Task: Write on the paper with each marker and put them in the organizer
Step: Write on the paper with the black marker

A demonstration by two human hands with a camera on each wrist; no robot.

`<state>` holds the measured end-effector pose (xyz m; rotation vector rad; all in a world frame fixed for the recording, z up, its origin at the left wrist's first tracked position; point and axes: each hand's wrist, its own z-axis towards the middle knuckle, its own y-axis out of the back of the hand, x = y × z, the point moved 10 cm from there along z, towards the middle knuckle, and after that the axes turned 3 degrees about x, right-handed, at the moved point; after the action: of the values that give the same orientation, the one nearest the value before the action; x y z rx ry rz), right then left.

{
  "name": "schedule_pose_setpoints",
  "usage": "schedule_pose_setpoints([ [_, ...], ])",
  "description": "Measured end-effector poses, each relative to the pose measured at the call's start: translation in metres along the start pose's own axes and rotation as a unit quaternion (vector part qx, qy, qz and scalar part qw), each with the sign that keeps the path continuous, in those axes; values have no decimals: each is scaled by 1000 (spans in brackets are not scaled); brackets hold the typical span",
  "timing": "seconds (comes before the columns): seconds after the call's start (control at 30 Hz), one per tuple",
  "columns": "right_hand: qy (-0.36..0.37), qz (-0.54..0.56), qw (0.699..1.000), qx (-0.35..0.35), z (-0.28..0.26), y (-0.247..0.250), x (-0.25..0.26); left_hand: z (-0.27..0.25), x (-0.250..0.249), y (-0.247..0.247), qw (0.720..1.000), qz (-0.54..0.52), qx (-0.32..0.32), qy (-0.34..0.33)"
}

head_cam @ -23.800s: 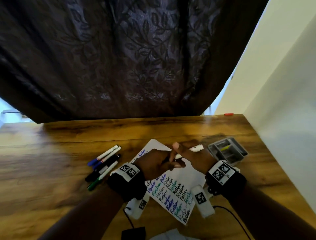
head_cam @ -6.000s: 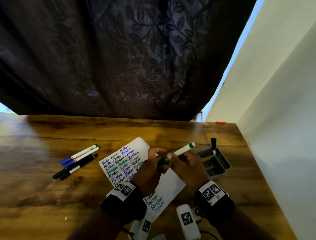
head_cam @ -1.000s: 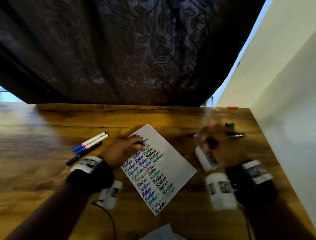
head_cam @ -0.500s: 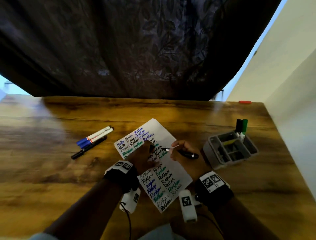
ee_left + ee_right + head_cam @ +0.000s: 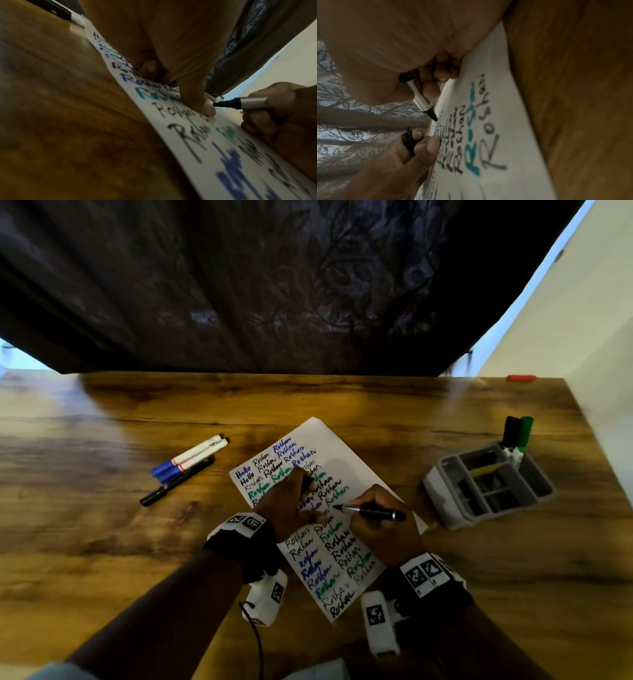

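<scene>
The white paper, covered with blue, green and black words, lies in the middle of the wooden table. My right hand grips an uncapped black and silver marker, its tip at the paper among the written lines. My left hand rests on the paper to the left of the tip, its thumb pressing the sheet and its fingers curled round the black cap. The grey organizer stands at the right with a black marker and a green marker upright in it.
Two blue and white markers and one black marker lie on the table left of the paper. A white wall borders the table's right edge, and a dark curtain hangs behind it. A small red object lies at the far right corner.
Over the last second my right hand came from the organizer side to the paper with the black marker. The left hand stays on the sheet, and the tip has dropped closer to it.
</scene>
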<state>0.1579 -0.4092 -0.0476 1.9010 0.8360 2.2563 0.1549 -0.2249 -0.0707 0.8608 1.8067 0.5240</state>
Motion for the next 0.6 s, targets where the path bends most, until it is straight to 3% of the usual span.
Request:
schedule_pose_setpoints([
  [0.4,-19,-6,999,35,1,-5,1,-4,-2,0,1000,7,-4,-8],
  [0.6,-23,-20,999,17,-1,-3,-4,-5,-1,0,1000,6,-9,-4],
])
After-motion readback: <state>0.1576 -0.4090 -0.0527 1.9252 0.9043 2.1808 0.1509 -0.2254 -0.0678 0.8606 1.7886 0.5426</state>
